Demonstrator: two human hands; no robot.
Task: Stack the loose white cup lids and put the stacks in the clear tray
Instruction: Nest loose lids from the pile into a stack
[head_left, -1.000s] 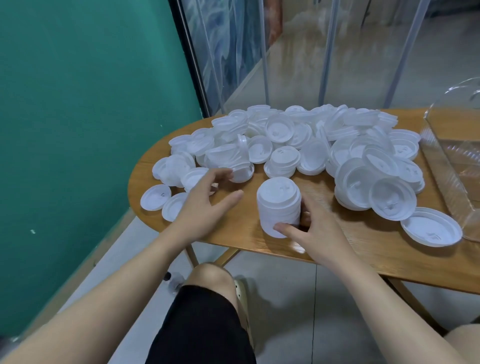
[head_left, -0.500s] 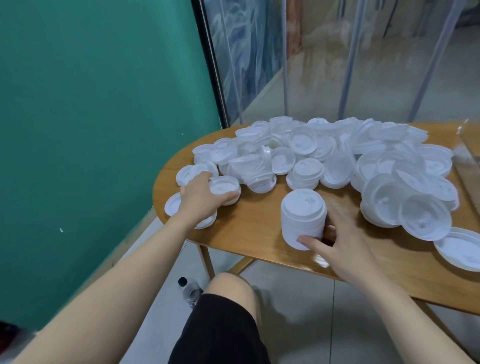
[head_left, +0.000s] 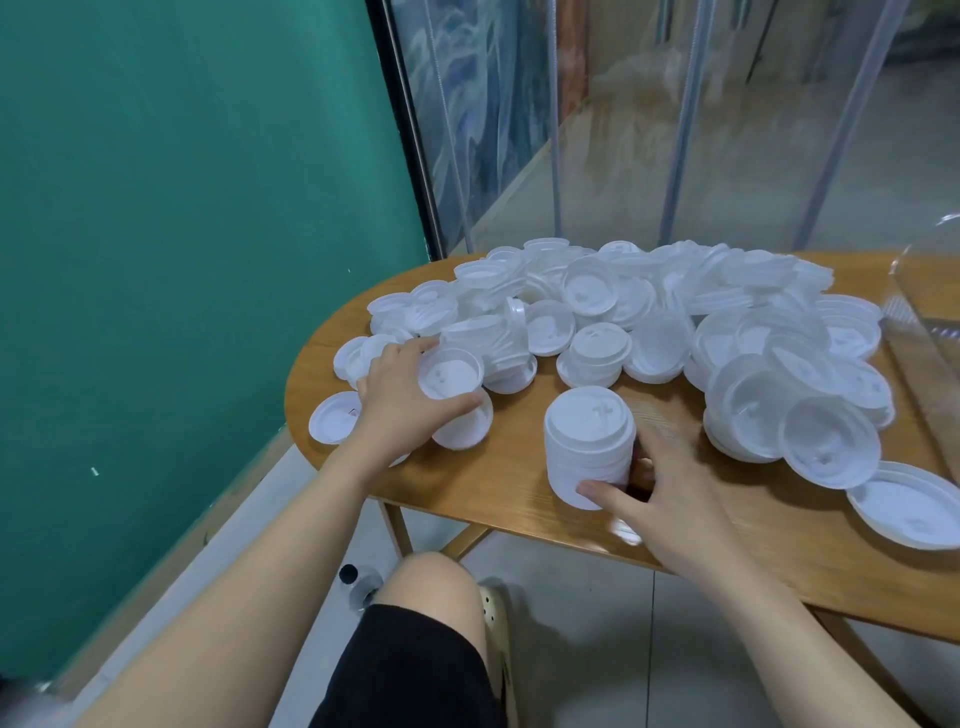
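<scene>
Two hands work a table (head_left: 498, 483) of white lids.
We see the left hand (head_left: 402, 400) pinching one lid (head_left: 450, 373), the right hand (head_left: 670, 488) clasping the stack (head_left: 589, 441).

Both bare arms reach forward. The left hand (head_left: 402, 397) at 10 o'clock pinches something with thumb and fingers. The right hand (head_left: 670, 480) cups, fingers curled.

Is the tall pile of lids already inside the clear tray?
No, the stack of lids stands on the wooden table, steadied by the right hand, while the clear tray sits apart at the right edge.
</scene>
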